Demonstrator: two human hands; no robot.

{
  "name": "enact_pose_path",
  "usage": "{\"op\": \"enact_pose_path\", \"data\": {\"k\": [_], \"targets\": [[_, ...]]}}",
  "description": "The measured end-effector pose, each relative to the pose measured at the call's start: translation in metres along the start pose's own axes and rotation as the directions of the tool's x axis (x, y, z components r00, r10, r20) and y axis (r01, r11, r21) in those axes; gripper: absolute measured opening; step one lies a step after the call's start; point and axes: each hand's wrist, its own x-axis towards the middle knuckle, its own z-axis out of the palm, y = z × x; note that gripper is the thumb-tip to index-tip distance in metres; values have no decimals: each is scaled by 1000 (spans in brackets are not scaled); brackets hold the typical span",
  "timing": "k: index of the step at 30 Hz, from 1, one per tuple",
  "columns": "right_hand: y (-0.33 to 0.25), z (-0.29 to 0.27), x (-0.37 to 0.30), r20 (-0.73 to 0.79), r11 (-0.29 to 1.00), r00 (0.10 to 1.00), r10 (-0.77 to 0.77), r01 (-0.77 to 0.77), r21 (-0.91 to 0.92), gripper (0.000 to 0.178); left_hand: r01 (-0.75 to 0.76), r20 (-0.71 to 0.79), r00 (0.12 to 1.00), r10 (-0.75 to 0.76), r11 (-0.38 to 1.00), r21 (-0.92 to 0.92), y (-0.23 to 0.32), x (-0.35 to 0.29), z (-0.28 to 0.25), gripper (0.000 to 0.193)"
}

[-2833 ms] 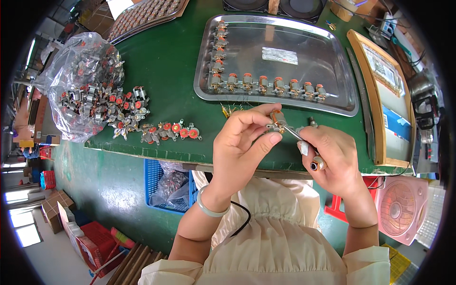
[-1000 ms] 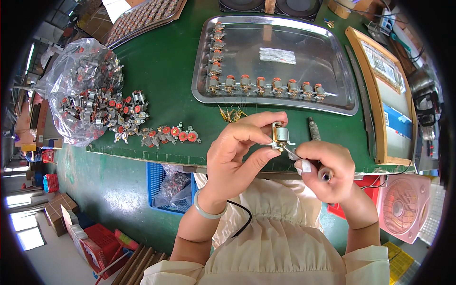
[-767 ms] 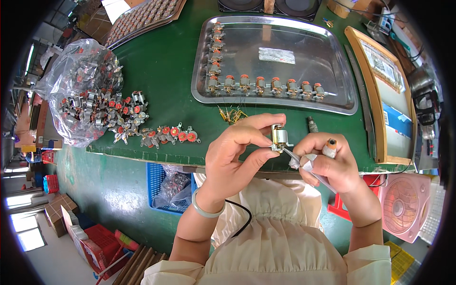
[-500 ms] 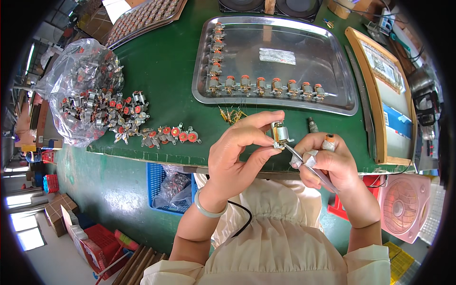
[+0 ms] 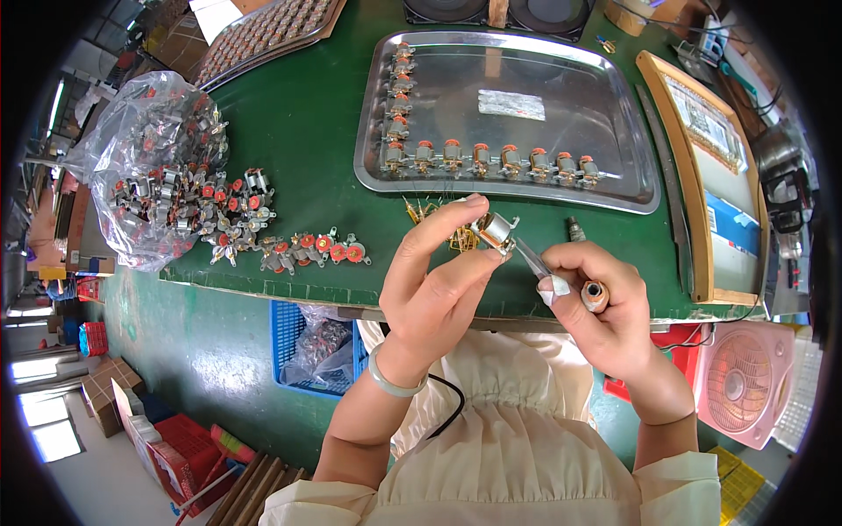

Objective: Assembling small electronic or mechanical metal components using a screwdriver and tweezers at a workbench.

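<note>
Between the thumb and forefinger of my left hand (image 5: 430, 298) is a small silver cylindrical metal part (image 5: 495, 228) with metal lugs, held tilted above the bench. My right hand (image 5: 610, 311) grips metal tweezers (image 5: 531, 257), whose tips end close beside the part; whether they touch it, I cannot tell. A short brownish tube with a dark open end (image 5: 596, 294) also sticks out of that hand's grip. White tape wraps some right fingers. Behind my left fingertips lie several thin brass-coloured pieces (image 5: 462, 239), partly hidden.
A steel tray (image 5: 645, 197) holds similar red-topped parts along its left and front edges. To the left, a clear plastic bag (image 5: 132, 96) spills a heap of parts (image 5: 232, 210). A dark-tipped tool (image 5: 575, 230) lies near the tray, and a wooden frame (image 5: 702, 272) stands at right.
My left hand has shifted slightly left and up, tilting the metal part. My right hand has turned the tweezers more upright, and the brownish tube now faces me.
</note>
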Motion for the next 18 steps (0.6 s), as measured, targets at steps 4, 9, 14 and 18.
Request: {"op": "enact_pose_path", "data": {"k": [4, 9, 14, 18], "targets": [[1, 3, 2, -3, 1000, 1000, -3, 3, -12, 7, -10, 2, 1000, 10, 1000, 20, 0, -1, 1, 24], [-4, -1, 3, 20, 975, 990, 142, -144, 170, 5, 2, -10, 1000, -1, 1000, 22, -1, -4, 3, 24], [-8, -6, 5, 177, 784, 897, 404, -440, 438, 7, 8, -28, 1000, -7, 999, 40, 0, -6, 5, 24], [-7, -10, 4, 208, 745, 878, 430, -476, 468, 7, 18, -31, 999, -17, 999, 28, -1, -7, 5, 23]]}}
